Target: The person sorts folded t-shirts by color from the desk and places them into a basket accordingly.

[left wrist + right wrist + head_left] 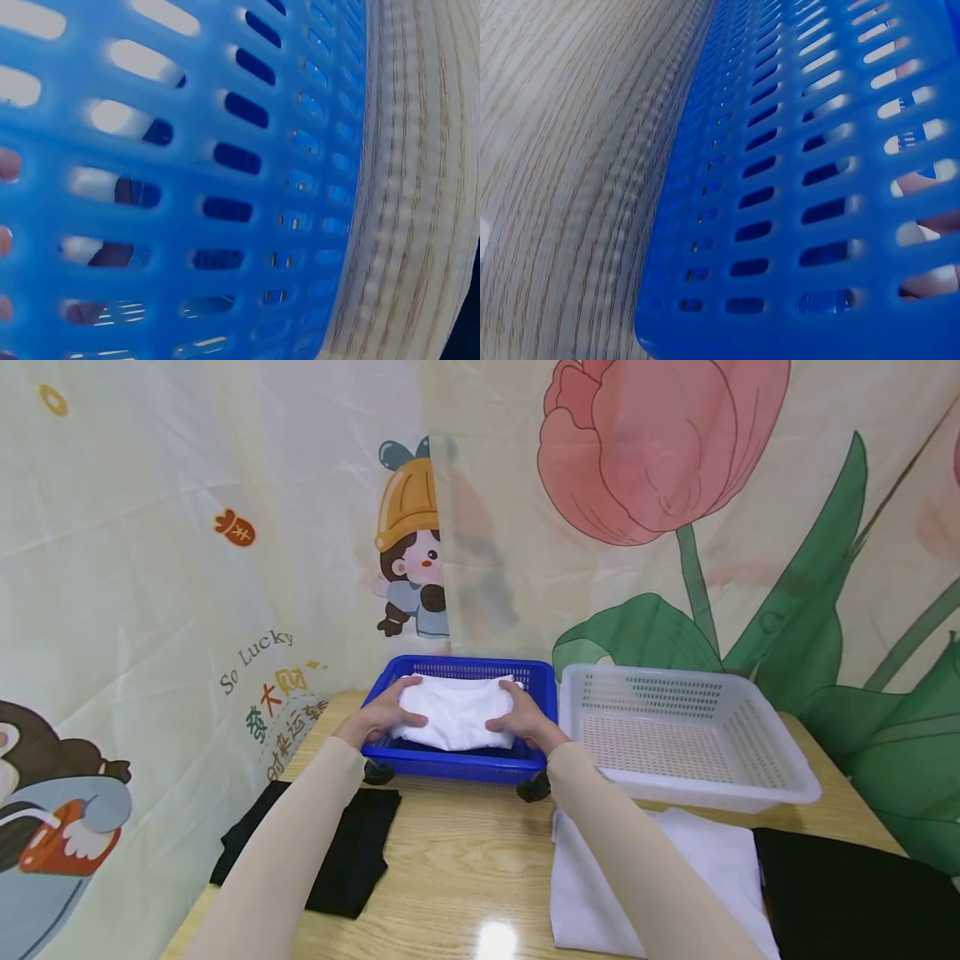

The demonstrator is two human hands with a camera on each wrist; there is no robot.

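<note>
A folded white shirt (457, 714), its neckline towards the back, is inside the blue basket (457, 766). My left hand (384, 712) grips its left side, the thumb lying on top of the cloth. On the opposite side my right hand (527, 717) holds it the same way. Both wrists are over the basket's front corners. In the left wrist view the slotted blue wall (202, 180) fills most of the picture, with bits of white cloth and fingertips showing through. The right wrist view also looks at the basket wall (787, 202), which hides most of that hand.
To the right of the blue basket stands a white basket (690, 789) with nothing visible in it. Folded black cloth (352, 852) lies on the table (450, 877) at left. White cloth (705, 852) and black cloth (855, 893) lie at front right. A printed curtain (315, 527) hangs behind.
</note>
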